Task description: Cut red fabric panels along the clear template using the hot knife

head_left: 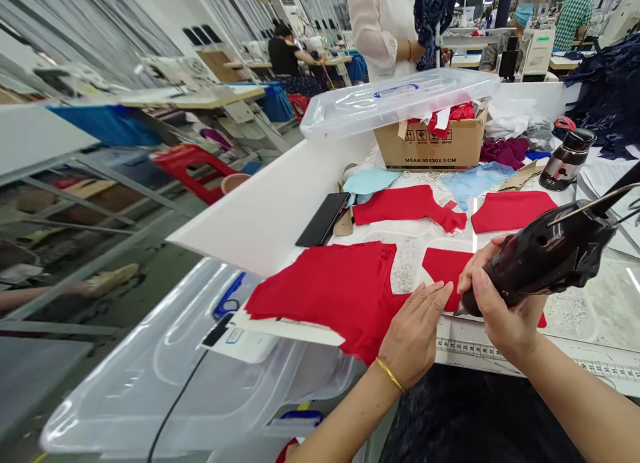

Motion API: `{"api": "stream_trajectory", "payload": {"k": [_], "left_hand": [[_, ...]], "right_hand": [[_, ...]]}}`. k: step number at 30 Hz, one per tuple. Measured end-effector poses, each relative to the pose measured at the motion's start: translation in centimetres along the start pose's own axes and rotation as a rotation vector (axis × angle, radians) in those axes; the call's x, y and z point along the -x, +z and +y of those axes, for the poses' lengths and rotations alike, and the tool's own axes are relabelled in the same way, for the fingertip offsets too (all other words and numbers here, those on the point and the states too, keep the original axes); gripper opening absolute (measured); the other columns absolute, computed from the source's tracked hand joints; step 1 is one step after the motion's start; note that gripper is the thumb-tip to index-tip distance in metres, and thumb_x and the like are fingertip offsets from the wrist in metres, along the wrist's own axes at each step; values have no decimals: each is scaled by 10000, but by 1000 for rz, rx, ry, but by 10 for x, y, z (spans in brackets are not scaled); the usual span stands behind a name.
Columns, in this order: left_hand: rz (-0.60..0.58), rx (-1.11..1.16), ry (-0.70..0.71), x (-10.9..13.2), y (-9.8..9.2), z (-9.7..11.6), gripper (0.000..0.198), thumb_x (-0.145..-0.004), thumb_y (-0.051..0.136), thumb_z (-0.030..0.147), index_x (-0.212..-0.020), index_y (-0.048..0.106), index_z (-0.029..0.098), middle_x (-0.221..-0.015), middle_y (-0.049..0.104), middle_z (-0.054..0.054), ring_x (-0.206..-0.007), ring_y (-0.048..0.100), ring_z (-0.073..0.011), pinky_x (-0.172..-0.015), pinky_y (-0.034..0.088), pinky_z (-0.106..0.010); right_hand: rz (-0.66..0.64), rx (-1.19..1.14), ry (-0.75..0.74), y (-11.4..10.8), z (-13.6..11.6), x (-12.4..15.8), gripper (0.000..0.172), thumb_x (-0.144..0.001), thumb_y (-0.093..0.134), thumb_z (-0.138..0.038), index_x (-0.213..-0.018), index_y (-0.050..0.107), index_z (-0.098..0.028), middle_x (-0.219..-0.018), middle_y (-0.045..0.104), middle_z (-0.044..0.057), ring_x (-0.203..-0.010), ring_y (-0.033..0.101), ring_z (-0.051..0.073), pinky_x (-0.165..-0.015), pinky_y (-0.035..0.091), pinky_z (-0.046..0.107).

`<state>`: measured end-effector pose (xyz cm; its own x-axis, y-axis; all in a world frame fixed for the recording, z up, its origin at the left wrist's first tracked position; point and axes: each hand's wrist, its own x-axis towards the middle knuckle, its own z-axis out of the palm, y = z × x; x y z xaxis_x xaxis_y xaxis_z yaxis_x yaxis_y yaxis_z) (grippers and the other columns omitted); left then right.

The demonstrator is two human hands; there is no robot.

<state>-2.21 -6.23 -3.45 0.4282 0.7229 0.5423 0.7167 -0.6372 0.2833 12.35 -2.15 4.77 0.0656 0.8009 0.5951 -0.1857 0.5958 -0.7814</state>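
"What's the left hand doing?"

"The left hand (413,336) lies flat on a big red cloth (320,296), fingers (430,299) straight and nearly together, pressing down and gripping nothing. A gold bangle (389,374) sits on the wrist."

"And the right?"

"The right hand (505,303) is closed around a black electric cutter (540,256), fingers (475,266) wrapped round its body. The cutter's tip points down at a smaller red piece (445,269), just beside the left fingertips."

"Where's the cloth lying?"

"On a white bench (500,356) with a tape rule along its near edge. The big piece spills past the bench's side, over a strip of white card (285,329). Two more red pieces (407,206) lie further up, apart from it."

"What else is up there?"

"A cardboard box (430,146) under a clear plastic lid (395,99), a black phone (323,219) and a dark flask (567,159). A co-worker (385,23) stands beyond the bench."
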Motion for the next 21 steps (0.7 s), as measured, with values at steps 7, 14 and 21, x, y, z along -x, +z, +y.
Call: {"api": "stream_trajectory", "payload": {"k": [7, 14, 21], "left_hand": [[9, 37, -29, 0, -3, 2, 775, -938, 344, -18, -1667, 156, 166, -1405, 667, -128, -1361, 596, -246, -1173, 484, -473], [3, 44, -20, 1, -1, 2, 799, -923, 338, -28, -1671, 122, 151, -1395, 672, -141, -1336, 616, -253, -1157, 499, -477], [32, 22, -28, 0, -2, 2, 788, -943, 335, -19, -1676, 112, 166, -1394, 670, -135, -1351, 602, -254, -1152, 507, -470]], "right_hand": [[2, 77, -42, 8, 4, -2, 155, -991, 565, -324, -1066, 430, -309, -704, 532, -56, -608, 614, 160, -615, 590, 341], [-5, 47, -36, 8, 11, -1, 162, -971, 585, -272, -1054, 450, -303, -690, 521, -61, -543, 540, 144, -540, 544, 321], [48, 51, -2, 0, 5, 2, 218, -956, 613, -298, -1128, 480, -317, -722, 541, -55, -574, 576, 160, -627, 597, 380]]}}
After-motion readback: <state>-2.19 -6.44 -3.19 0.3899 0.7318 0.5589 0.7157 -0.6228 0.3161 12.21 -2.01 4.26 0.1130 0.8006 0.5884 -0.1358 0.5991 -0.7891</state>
